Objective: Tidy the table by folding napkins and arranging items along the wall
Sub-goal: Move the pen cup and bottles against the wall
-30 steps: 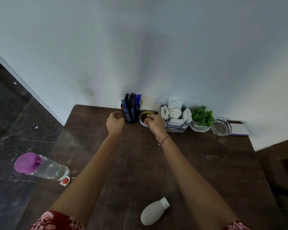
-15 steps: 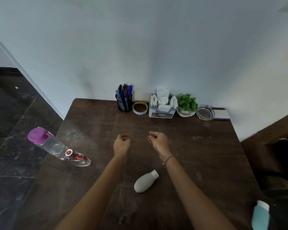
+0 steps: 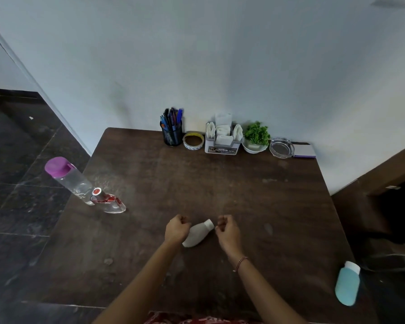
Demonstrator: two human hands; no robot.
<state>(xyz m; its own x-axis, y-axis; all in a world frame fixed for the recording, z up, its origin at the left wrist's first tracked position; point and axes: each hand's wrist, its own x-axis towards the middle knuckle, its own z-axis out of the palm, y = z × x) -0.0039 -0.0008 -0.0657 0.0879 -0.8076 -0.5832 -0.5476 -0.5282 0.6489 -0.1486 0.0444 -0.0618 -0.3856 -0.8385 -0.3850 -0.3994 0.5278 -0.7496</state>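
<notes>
A white bottle [image 3: 198, 235] lies on its side in the middle of the dark wooden table [image 3: 255, 202]. My left hand [image 3: 176, 230] hovers at its left with fingers curled, partly in front of it. My right hand [image 3: 227, 231] is at its right near the cap, fingers curled, holding nothing. Along the wall stand a black pen cup [image 3: 171, 133], a tape roll [image 3: 193, 141], a napkin holder [image 3: 223, 140] with folded white napkins, a small green plant [image 3: 256, 137], a glass ashtray [image 3: 281, 147] and a purple-edged notepad [image 3: 304, 151].
A clear bottle with a purple lid [image 3: 67, 178] stands at the table's left edge beside a small glass bottle with a red cap [image 3: 109, 202]. A blue bottle [image 3: 347, 284] stands at the right front corner. Dark tiled floor lies to the left.
Both hands have drawn back from the tape roll and pen cup at the wall to the white bottle in the middle of the table.
</notes>
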